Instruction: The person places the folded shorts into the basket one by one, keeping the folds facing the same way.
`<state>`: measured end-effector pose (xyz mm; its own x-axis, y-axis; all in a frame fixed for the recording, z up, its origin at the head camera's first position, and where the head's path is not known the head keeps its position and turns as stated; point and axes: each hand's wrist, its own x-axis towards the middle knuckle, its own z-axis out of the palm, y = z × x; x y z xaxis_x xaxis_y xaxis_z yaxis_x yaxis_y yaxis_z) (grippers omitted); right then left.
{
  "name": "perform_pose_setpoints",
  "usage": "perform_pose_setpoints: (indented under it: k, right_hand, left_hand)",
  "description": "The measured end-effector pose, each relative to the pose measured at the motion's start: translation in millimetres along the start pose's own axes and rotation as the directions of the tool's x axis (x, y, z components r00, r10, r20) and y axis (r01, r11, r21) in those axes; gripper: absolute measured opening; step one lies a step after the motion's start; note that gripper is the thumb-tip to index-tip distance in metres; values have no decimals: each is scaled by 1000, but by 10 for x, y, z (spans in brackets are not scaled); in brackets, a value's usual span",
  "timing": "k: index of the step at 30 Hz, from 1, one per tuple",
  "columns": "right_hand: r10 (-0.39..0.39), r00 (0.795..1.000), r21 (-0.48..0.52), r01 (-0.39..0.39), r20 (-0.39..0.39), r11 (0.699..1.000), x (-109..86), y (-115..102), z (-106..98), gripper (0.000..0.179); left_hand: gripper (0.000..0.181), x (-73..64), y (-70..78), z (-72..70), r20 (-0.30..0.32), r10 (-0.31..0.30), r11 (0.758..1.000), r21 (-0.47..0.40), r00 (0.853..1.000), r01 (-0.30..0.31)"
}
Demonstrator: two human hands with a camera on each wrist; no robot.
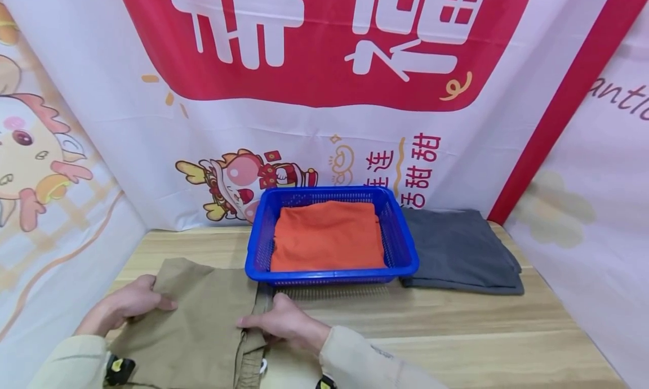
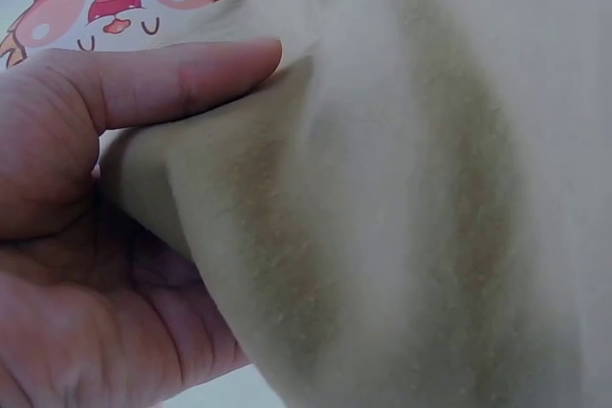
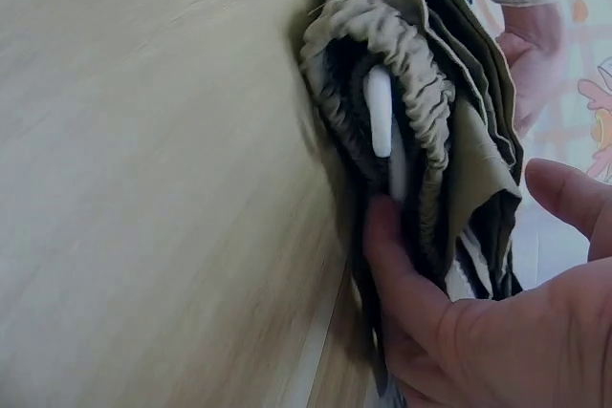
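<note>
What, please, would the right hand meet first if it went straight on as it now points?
Most likely more of the tan cloth that the right hand is touching, though depth is hard to judge.

A pale wood-grain table (image 1: 456, 332) spreads across six o'clock. At twelve hangs a white cloth (image 1: 304, 124) with a red panel (image 1: 324, 74) bearing large white characters (image 1: 274, 40); a red stripe (image 1: 561, 113) slants down at two. A patterned cloth (image 1: 91, 287) with a cartoon figure (image 1: 27, 166) hangs at nine, a lettered cloth (image 1: 588, 282) at three. The light is even.
</note>
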<state>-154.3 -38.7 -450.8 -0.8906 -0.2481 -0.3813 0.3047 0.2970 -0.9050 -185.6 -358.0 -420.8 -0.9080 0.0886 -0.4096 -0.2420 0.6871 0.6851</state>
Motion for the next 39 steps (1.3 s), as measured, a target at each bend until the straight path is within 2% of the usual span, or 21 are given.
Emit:
perform_pose_setpoints:
  k: [3, 7, 9, 11, 16, 20, 25, 28, 32, 37, 39]
  right_hand:
    - [18, 1000, 95, -20, 22, 995, 26, -25, 44, 64]
    - [39, 996, 199, -55, 82, 978, 58, -31, 94, 44]
    - [46, 994, 195, -64, 96, 979, 68, -31, 115, 41]
    - [40, 996, 157, -52, 77, 986, 72, -37, 128, 42]
    - [18, 999, 71, -21, 45, 997, 75, -97, 150, 52]
    - [-7, 998, 81, 1, 66, 997, 81, -137, 167, 52]
    - [-94, 992, 110, 84, 85, 990, 74, -151, 192, 47]
    - [-173, 981, 69, 167, 89, 983, 41, -173, 206, 48]
    - [-280, 956, -88, 287, 85, 954, -11, -212, 194, 58]
    - [-361, 928, -239, 372, 91, 897, -84, -274, 147, 78]
    - [-364, 927, -266, 375, 93, 888, -129, -299, 110, 84]
  left_hand:
    - [60, -15, 7, -5, 9, -1, 1000, -15, 1000, 1]
    - [61, -36, 20, -1, 27, -2, 1000, -29, 1000, 3]
    - [64, -48, 21, 6, 34, -8, 999, -37, 999, 9]
    - [63, -55, 20, 16, 45, -9, 999, -53, 999, 12]
    - [52, -80, 27, 37, 63, 16, 995, -97, 998, -10]
    - [45, -116, 55, 44, 59, 46, 994, -98, 997, -40]
    - [35, -184, 83, 26, 23, 92, 995, -42, 996, -91]
    - [31, -213, 65, -13, 20, 123, 992, -34, 992, -123]
    - [29, -240, 21, -83, 41, 155, 986, -65, 987, -152]
    - [23, -280, 1, -183, 46, 180, 980, -99, 983, -175]
    - [24, -289, -6, -226, 51, 203, 973, -125, 978, -195]
